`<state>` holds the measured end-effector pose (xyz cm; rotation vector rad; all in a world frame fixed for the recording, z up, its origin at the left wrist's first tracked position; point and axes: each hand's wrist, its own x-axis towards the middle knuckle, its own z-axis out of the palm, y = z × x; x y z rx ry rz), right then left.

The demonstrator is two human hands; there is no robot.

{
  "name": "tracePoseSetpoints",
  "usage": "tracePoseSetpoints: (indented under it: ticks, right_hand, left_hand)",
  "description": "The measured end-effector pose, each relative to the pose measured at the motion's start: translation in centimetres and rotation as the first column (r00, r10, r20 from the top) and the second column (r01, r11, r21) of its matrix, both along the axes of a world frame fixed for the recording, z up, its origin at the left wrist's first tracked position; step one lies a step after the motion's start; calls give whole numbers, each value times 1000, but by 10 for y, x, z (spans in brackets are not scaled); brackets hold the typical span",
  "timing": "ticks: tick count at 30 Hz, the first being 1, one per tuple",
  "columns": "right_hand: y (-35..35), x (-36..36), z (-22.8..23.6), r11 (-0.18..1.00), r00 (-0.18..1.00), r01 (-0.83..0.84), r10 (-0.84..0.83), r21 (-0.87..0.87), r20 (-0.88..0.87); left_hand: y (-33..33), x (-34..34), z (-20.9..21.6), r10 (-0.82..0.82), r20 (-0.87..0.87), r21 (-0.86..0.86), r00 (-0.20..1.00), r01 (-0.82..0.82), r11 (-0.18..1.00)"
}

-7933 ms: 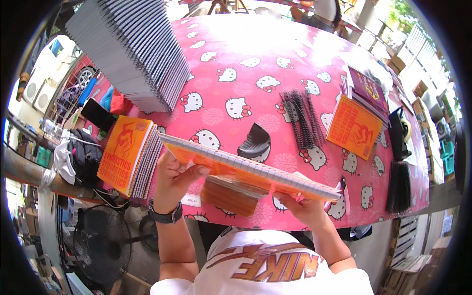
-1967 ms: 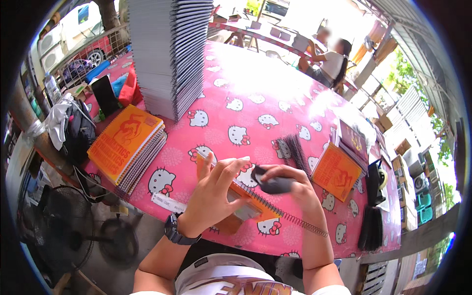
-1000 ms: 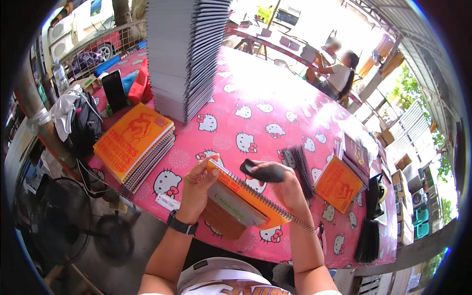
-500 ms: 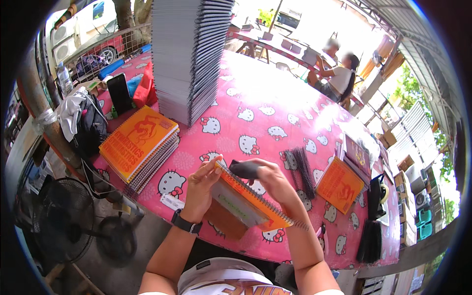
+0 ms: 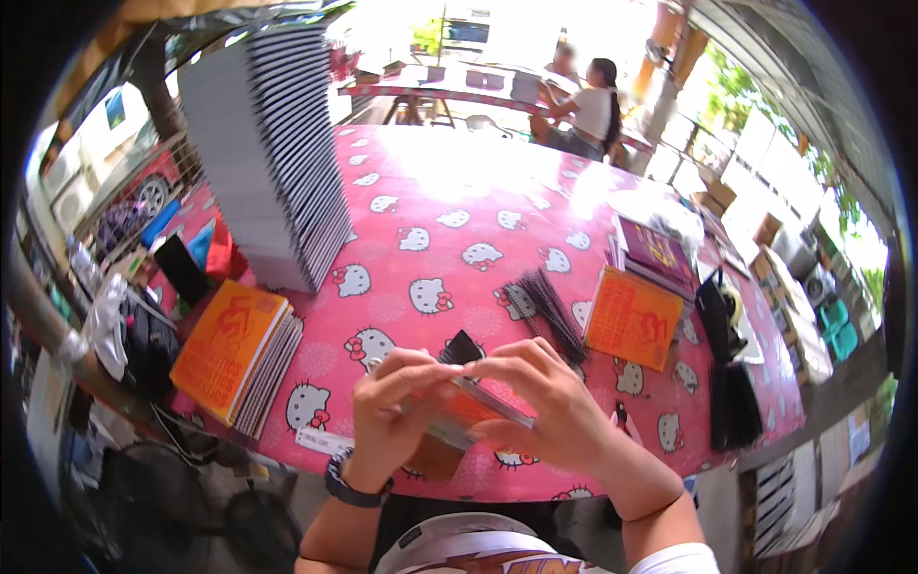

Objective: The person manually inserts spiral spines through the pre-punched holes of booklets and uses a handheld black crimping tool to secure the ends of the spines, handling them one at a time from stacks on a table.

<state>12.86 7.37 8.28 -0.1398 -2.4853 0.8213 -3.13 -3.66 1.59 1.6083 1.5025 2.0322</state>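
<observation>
Low over the near edge of the table, a spiral notebook [image 5: 466, 409] with orange on it is tilted between my hands. My left hand [image 5: 394, 407] closes on its left end, with a dark watch on the wrist. Curled over the top and right side is my right hand [image 5: 547, 407]. Fingers cover much of the notebook. A small black piece [image 5: 461, 348] shows just beyond my fingertips; whether it touches them I cannot tell. Partly under the notebook is a brown flat block [image 5: 435, 458].
A tall stack of wire-bound books [image 5: 263, 163] rises at the left, behind a pile of orange notebooks [image 5: 234, 349]. Black spiral coils [image 5: 550, 311], another orange notebook [image 5: 633, 318], a tape dispenser [image 5: 722, 316] and black strips [image 5: 734, 407] lie right. Two people sit at a far table.
The notebook has turned to a flatter, more edge-on tilt. My right hand has come off the black piece and onto the notebook. The view has shifted, showing the scene farther left.
</observation>
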Motion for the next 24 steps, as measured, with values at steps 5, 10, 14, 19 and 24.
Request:
tracePoseSetpoints:
  ticks: [5,10,14,19,24]
  right_hand:
    - [-13,19,-11,981,962,179,-158,77,-222]
    - [-20,16,-18,988,946,153,-152,-18,-288]
    - [-21,19,-16,984,947,180,-174,-4,-270]
    - [-19,15,-16,983,955,180,-163,48,-249]
    - [-19,16,-16,953,960,226,-182,202,-214]
  left_hand:
    - [11,26,12,-87,14,73,996,85,994]
    - [9,28,12,-52,-15,79,999,53,995]
    - [8,38,12,38,-124,97,992,-26,995]
    - [11,44,2,60,-15,123,998,-57,991]
    - [12,60,4,-18,220,-34,975,26,999]
